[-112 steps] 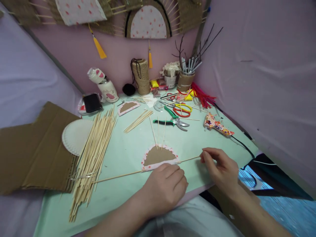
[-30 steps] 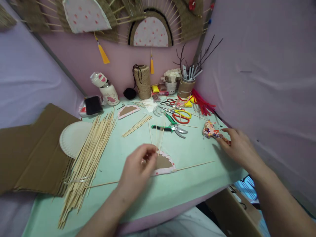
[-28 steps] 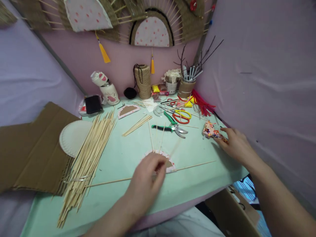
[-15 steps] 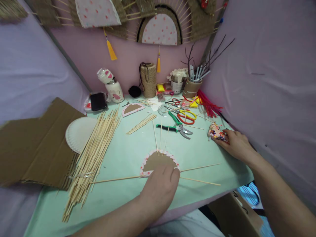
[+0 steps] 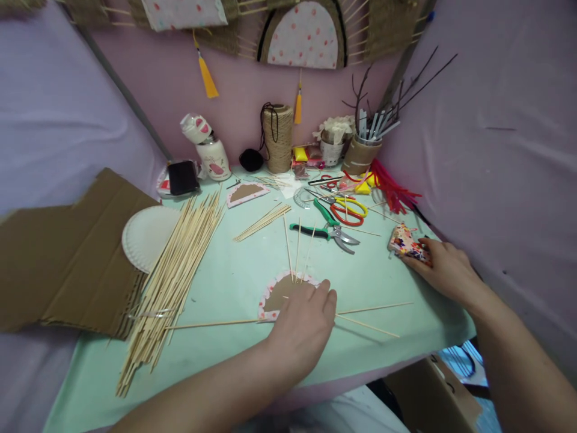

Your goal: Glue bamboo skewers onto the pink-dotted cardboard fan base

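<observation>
The half-round cardboard panel (image 5: 276, 293) lies on the bench (image 5: 234, 358), partly under the curled left hand (image 5: 305, 325) (whether that grips the lower bamboo skewer (image 5: 369, 326) emerging to its right, I cannot tell). The right hand (image 5: 446, 267) grips a floral glue gun (image 5: 406, 242); green-handled pruning shears (image 5: 334, 231) lie beyond the left hand.

Bare forearms (image 5: 211, 388), pale clothing (image 5: 349, 404)

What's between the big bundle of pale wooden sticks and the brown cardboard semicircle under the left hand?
A thin wooden stick runs across the pale green tabletop from the bundle to the semicircle, in the head view.
</observation>
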`<state>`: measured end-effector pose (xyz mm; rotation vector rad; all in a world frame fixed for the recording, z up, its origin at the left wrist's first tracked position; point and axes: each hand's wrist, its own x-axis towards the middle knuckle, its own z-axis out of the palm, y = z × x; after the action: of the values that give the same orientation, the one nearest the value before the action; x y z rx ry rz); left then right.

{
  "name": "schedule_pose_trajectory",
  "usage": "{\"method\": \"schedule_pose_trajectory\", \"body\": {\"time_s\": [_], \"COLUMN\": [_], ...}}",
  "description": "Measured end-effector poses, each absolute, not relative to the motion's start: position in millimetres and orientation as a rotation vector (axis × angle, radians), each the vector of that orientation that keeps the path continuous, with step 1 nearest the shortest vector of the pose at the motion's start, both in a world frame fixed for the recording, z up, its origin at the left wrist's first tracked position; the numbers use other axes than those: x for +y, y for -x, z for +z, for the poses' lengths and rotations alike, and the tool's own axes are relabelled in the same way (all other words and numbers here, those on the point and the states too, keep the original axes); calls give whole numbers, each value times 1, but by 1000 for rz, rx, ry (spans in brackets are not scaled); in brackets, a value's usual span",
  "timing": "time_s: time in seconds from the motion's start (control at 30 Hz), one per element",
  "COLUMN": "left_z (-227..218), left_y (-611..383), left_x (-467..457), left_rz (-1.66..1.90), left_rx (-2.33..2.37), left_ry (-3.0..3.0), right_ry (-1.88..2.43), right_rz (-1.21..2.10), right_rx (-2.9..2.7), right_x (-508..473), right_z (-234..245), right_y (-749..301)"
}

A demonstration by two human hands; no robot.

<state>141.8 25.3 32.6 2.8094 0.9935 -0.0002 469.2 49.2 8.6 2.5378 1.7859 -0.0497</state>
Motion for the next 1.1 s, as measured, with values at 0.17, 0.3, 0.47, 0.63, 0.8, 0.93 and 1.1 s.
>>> {"method": "schedule_pose_trajectory", "body": {"time_s": [0.17, 0.3, 0.47, 0.63, 0.8, 0.93, 1.1], "left_z": [37, 36, 31, 29, 33, 35, 34], "left_y": [-147, -149, -149, -148, -148, -148, -147], "left_x": [34, 39, 42, 42, 42, 42, 42], "left_rz": [-69, -124, -97, -72, -114, -134, -133], "left_rx": [953, 925, 939, 983, 995, 1033, 1043], "left_ry": [-2742, -2754, -2824, -2839, -2818, -2793, -2783], "right_ry": [-2537, -2535, -2526, -2531, -2534, -2539, -2521], "right_rz": [-60, -64, -17, -37, -63, -71, -8], "right_rx": [1783, 1780, 1807, 1795, 1787, 1787, 1762], "right_x": [50, 50, 50, 51, 50, 50, 52], "right_z": [11, 11, 7, 9, 12, 11, 4], "right_y": [-467, -467, -470, -469, -467, -467, -472]}}
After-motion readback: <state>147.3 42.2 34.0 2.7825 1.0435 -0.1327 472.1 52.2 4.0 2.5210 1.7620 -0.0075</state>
